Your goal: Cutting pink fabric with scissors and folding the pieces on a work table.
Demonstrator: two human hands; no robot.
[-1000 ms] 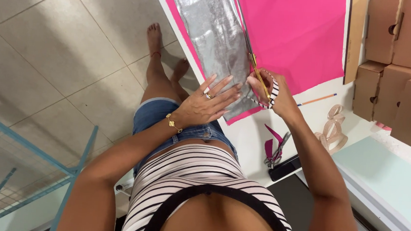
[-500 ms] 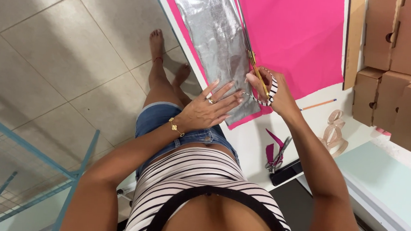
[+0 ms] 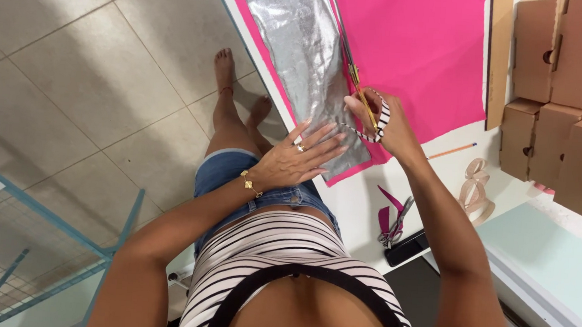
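The left hand (image 3: 298,160) lies flat, fingers spread, on the silver sheet (image 3: 304,56) at the counter's near edge. The right hand (image 3: 381,125) grips the scissors (image 3: 354,70), fingers in the striped handles. The cut looks just begun; most silver lies ahead.

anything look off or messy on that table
Nothing is spilled or damaged. The silver sheet is wrinkled and overhangs the table edge under the left hand, while the right hand works scissors along it.
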